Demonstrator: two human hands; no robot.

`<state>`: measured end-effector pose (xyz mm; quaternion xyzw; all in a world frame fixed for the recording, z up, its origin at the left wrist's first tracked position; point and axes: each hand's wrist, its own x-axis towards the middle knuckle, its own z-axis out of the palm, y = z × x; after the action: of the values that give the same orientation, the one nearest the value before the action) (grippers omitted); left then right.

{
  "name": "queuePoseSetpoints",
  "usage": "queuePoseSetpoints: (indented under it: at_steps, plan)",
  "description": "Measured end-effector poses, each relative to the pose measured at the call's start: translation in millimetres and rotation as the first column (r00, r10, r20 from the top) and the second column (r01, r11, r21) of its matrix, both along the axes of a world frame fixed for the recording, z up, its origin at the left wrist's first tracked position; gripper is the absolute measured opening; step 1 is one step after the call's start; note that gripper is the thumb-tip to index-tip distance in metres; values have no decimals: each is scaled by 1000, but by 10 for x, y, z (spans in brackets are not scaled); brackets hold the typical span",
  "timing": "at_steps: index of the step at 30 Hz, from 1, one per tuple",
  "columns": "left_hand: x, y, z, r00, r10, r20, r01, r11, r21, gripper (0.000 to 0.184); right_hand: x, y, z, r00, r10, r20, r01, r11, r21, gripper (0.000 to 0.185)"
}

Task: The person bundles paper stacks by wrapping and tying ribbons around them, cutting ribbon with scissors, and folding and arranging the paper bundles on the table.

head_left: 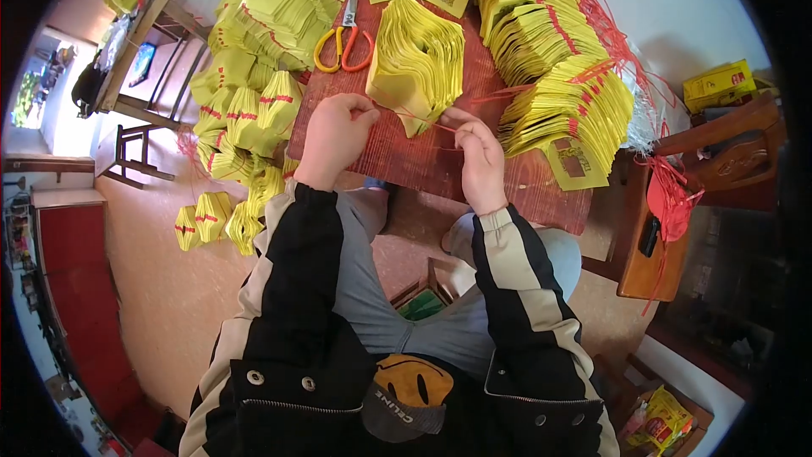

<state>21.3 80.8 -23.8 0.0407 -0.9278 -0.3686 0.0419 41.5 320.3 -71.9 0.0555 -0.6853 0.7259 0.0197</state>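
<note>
Down at the near edge of the red-brown surface (pixel 529 190), a bundle of yellow paper (pixel 416 51) sits fanned between 2 tied-up groups, and a red string (pixel 414 117) runs across its near end. The hands are apart, 1 at each side: the right hand (pixel 480 156) pinches the string close to the bundle's tip, while the left hand (pixel 338 140) has thumb and fingertips closed by the near-left corner, apparently on the string too, though it's very fine there. This looks like the tying step — string on, knot not yet plain to see. The next move probably calls for an even pull and a knot, without crumpling those folds — and the scissors (pixel 347 38) lie just beside, ready for any trimming.
</note>
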Motion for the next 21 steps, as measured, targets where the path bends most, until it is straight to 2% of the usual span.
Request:
queuePoseSetpoints:
  at_steps: [2, 4, 6, 8, 10, 11, 12, 14, 16, 18, 19, 20, 21]
  plan:
    - [-12, -30, -61, 989, -101, 111, 86, 988, 127, 24, 43, 17, -4, 999, 10, 46, -9, 1000, -27, 17]
    - [2, -28, -55, 981, -122, 150, 105, 988, 113, 26, 92, 32, 0, 961, 53, 270, 28, 958, -286, 18]
    - [2, -16, -76, 971, -146, 190, 129, 987, 99, 27, 123, 16, 5, 966, 31, 255, 41, 962, -272, 18]
    - [-24, 6, -128, 945, -184, 270, 124, 967, 225, 29, 178, -10, 56, 971, 10, 239, 54, 965, -258, 18]
    - [-37, 109, -129, 944, -176, 277, 123, 972, 200, 29, 258, -128, 374, 995, -18, -95, 21, 999, 29, 20]
    - [-45, 151, -125, 943, -171, 284, 125, 977, 175, 29, 272, -124, 382, 992, 104, -66, -105, 994, -9, 18]
    - [-53, 164, -165, 942, -169, 288, 122, 977, 175, 29, 270, -123, 331, 993, 105, -61, -106, 994, -11, 18]
    - [-91, 176, -260, 953, -152, 263, 107, 978, 176, 35, 235, -130, 204, 964, 263, 39, -237, 917, -322, 15]
    - [-130, 192, -258, 941, -173, 291, 116, 973, 201, 36, 242, -137, 232, 966, 255, 30, -229, 908, -351, 12]
    - [-136, 208, -244, 924, -192, 330, 121, 967, 225, 37, 268, -141, 238, 961, 266, 80, -238, 935, -262, 13]
    - [-133, 230, -231, 941, -163, 297, 124, 982, 145, 38, 248, -152, 236, 960, 267, 78, -238, 934, -266, 13]
    - [-117, 240, -228, 954, -136, 265, 123, 990, 66, 38, 230, -160, 231, 958, 264, -109, -252, 961, 113, 13]
    - [-100, 236, -221, 952, -136, 273, 122, 990, 66, 38, 226, -162, 219, 907, 319, -275, -162, 867, 472, 15]
